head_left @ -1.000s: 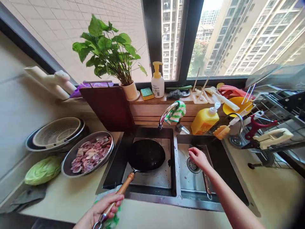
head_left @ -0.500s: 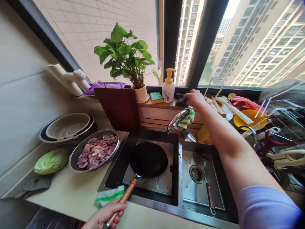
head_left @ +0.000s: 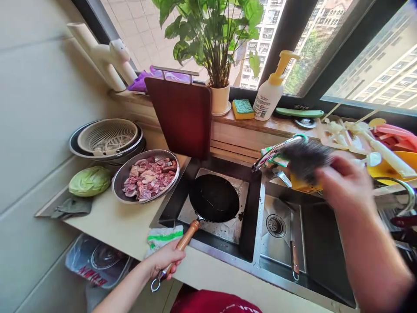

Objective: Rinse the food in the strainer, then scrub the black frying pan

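Observation:
My left hand point(head_left: 167, 259) is wrapped round the wooden handle of a black frying pan point(head_left: 214, 198). The pan rests in the left basin of the sink point(head_left: 257, 226), its handle reaching over the front edge. Raised above the right basin, my right hand point(head_left: 343, 180) grips a dark scouring pad point(head_left: 306, 161), both smeared by motion. Behind the pad, and partly covered by it, is the chrome faucet point(head_left: 275, 152). A white and green cloth point(head_left: 164, 238) lies on the counter beside my left hand.
Left of the sink are a metal bowl point(head_left: 130, 201) of raw meat, a cabbage point(head_left: 90, 180) and stacked basins with a colander point(head_left: 109, 137). A soap bottle point(head_left: 269, 95), sponge point(head_left: 243, 108) and potted plant point(head_left: 220, 98) line the sill. A wooden-handled utensil point(head_left: 295, 256) lies in the right basin.
My right hand has lifted the scouring pad off the window sill and brought it toward me, over the right basin. My left hand still holds the pan's handle. The camera view has shifted.

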{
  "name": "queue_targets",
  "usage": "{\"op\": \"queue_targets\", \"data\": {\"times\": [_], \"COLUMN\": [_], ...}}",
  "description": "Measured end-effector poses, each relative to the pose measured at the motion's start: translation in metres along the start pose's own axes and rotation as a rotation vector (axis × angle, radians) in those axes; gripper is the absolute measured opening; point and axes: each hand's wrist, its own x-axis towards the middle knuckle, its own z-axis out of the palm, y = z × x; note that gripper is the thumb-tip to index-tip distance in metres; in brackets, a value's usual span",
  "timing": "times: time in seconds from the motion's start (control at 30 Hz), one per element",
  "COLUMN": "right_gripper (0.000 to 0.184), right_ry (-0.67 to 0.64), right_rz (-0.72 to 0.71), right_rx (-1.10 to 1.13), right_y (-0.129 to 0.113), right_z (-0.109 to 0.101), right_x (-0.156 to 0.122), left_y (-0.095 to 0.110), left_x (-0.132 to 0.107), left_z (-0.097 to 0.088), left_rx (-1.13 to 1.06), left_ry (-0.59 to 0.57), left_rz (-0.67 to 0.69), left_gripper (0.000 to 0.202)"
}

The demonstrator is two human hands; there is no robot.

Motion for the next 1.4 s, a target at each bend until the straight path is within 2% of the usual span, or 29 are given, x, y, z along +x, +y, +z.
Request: {"op": "queue_targets", "data": {"times": [0.03, 0.07, 0.17, 0.23, 0.27, 0.37, 0.47, 0.57, 0.63, 0.77, 0.87, 0.93, 1.03, 1.07, 1.1, 1.13, 1.2, 1.23, 1.3, 1.37, 1.4], "right_gripper": [0.029, 0.025, 0.022, 0.025, 0.026, 0.033, 0.025, 0.02, 0.022, 0.031, 0.031, 0.03, 0.034, 0.038, 0.04, 0.046, 0.06, 0.066, 0.075, 0.072, 0.065], "right_ry": [-0.077, -0.207, -0.616, -0.718, -0.752, -0.847, -0.949, -0.968, -0.948, -0.871, -0.787, -0.713, -0.526, -0.424, -0.18, 0.004, 0.169, 0.189, 0.172, 0.119, 0.052], "right_rz": [0.015, 0.027, 0.088, 0.103, 0.117, 0.198, 0.247, 0.239, 0.257, 0.372, 0.406, 0.368, 0.287, 0.276, 0.246, 0.22, 0.161, 0.148, 0.157, 0.159, 0.131], "right_rx": [0.003, -0.037, -0.413, -0.482, -0.499, -0.522, -0.498, -0.427, -0.418, -0.523, -0.586, -0.61, -0.662, -0.696, -0.763, -0.821, -0.872, -0.878, -0.863, -0.831, -0.803], "right_y": [0.005, 0.011, 0.039, 0.059, 0.067, 0.074, 0.057, 0.04, 0.045, 0.077, 0.081, 0.073, 0.068, 0.073, 0.082, 0.094, 0.118, 0.126, 0.127, 0.112, 0.102], "right_z": [0.033, 0.07, 0.188, 0.248, 0.269, 0.307, 0.329, 0.346, 0.352, 0.354, 0.334, 0.302, 0.23, 0.203, 0.179, 0.158, 0.132, 0.128, 0.132, 0.153, 0.169], "right_x": [-0.021, -0.037, -0.056, -0.051, -0.048, -0.055, -0.086, -0.112, -0.11, -0.072, -0.05, -0.046, -0.047, -0.046, -0.043, -0.04, -0.034, -0.033, -0.037, -0.047, -0.052], "left_y": [0.002, 0.004, 0.008, 0.008, 0.007, 0.0, -0.012, -0.028, -0.035, -0.037, -0.034, -0.032, -0.021, -0.015, -0.009, -0.001, 0.014, 0.02, 0.029, 0.032, 0.032], "left_x": [-0.001, -0.001, 0.0, 0.003, 0.005, 0.013, 0.021, 0.029, 0.034, 0.046, 0.055, 0.059, 0.057, 0.054, 0.049, 0.044, 0.033, 0.029, 0.022, 0.018, 0.017], "left_z": [0.001, 0.002, 0.003, 0.003, 0.002, 0.001, -0.001, -0.005, -0.008, -0.007, -0.003, 0.0, 0.004, 0.005, 0.007, 0.009, 0.013, 0.015, 0.017, 0.018, 0.018], "left_rx": [0.018, 0.033, 0.083, 0.134, 0.163, 0.259, 0.314, 0.304, 0.316, 0.388, 0.376, 0.323, 0.294, 0.316, 0.353, 0.396, 0.473, 0.496, 0.507, 0.495, 0.487], "left_ry": [0.012, 0.028, 0.075, 0.11, 0.124, 0.16, 0.195, 0.242, 0.263, 0.274, 0.251, 0.212, 0.147, 0.136, 0.133, 0.132, 0.133, 0.131, 0.127, 0.122, 0.118], "left_rz": [-0.006, -0.014, -0.041, -0.05, -0.052, -0.074, -0.088, 0.023, 0.083, 0.106, 0.115, 0.102, 0.035, 0.011, -0.013, -0.032, -0.064, -0.071, -0.079, -0.091, -0.098], "left_gripper": [0.041, 0.042, 0.046, 0.049, 0.051, 0.059, 0.065, 0.059, 0.056, 0.06, 0.064, 0.068, 0.074, 0.073, 0.071, 0.067, 0.06, 0.058, 0.058, 0.059, 0.06]}}
